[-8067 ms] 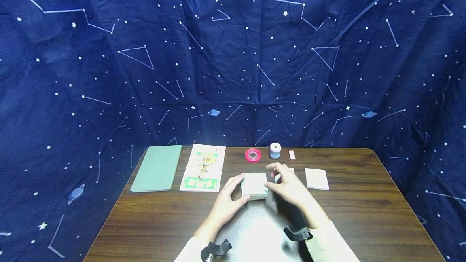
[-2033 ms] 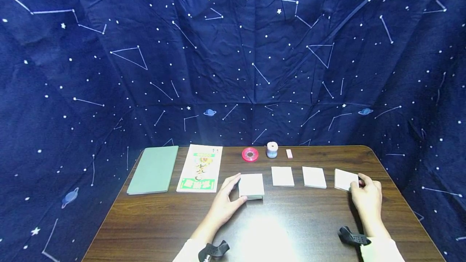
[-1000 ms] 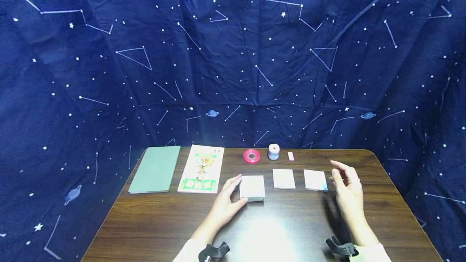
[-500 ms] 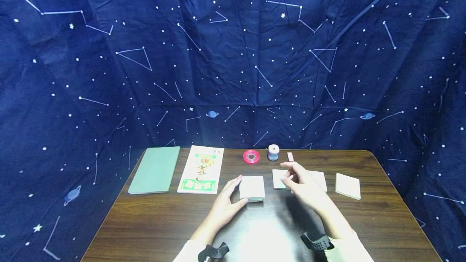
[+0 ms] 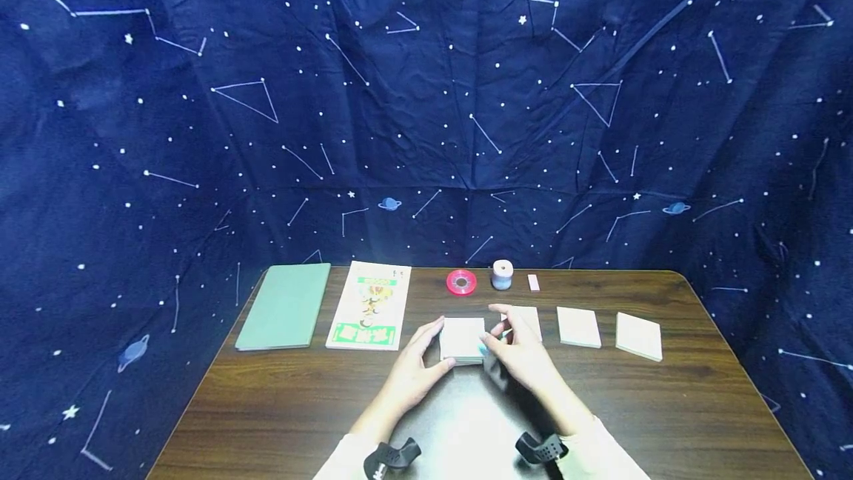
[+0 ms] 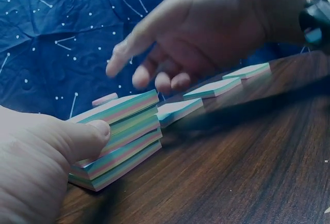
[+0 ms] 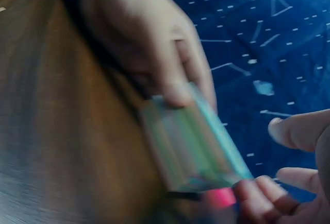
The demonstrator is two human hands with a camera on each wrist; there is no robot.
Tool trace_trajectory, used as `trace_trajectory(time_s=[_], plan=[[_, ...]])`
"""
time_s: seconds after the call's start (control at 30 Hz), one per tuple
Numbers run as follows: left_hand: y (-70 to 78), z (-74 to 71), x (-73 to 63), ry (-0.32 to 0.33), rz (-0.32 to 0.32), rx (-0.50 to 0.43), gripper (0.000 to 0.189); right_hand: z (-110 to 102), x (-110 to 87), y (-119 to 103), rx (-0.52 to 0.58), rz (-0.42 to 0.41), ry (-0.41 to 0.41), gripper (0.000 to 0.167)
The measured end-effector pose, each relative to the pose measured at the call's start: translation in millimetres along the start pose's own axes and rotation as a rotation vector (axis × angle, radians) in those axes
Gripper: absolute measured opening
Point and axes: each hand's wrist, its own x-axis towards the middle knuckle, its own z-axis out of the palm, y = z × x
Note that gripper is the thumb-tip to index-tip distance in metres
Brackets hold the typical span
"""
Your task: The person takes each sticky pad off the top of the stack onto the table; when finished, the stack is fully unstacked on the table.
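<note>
A stack of sticky note pads (image 5: 461, 339) with white tops stands near the table's middle; its layered edges show pink, yellow, green and blue in the left wrist view. My left hand (image 5: 416, 369) grips its left side, thumb (image 6: 93, 134) at the near edge and fingers round the far one. At the stack's right edge hovers my right hand (image 5: 523, 354), fingers loosely bent and nothing between them. To the right, three more pads lie in a row: a near one (image 5: 531, 322) partly behind my right hand, a middle one (image 5: 578, 327) and a slightly turned far one (image 5: 638, 335).
Behind the pads lie a red tape roll (image 5: 461, 282), a white and blue spool (image 5: 503, 275) and a small pink block (image 5: 533, 282). A green notebook (image 5: 284, 307) and an illustrated booklet (image 5: 369, 307) lie at the left. A starry blue cloth (image 5: 426, 132) hangs behind the table.
The right hand set a pad down at the row's far right end, released it and came back left to the stack. The row has gained that pad. The left hand stays on the stack.
</note>
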Motion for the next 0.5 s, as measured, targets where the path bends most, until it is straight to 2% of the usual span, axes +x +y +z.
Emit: trace_trajectory(time_s=[0.3,0.4,0.5], plan=[[-0.2,0.8,0.3,0.012,0.004,0.004,0.075,24.2,-3.9,25.6,0.149,-0.043,0.069,0.064],[0.6,0.1,0.1,0.010,0.009,0.000,0.075,28.2,-4.8,34.2,0.177,-0.063,0.023,0.067],[1.1,-0.8,0.2,0.008,0.012,-0.001,0.075,30.7,-4.3,39.0,0.148,-0.091,-0.021,0.071]])
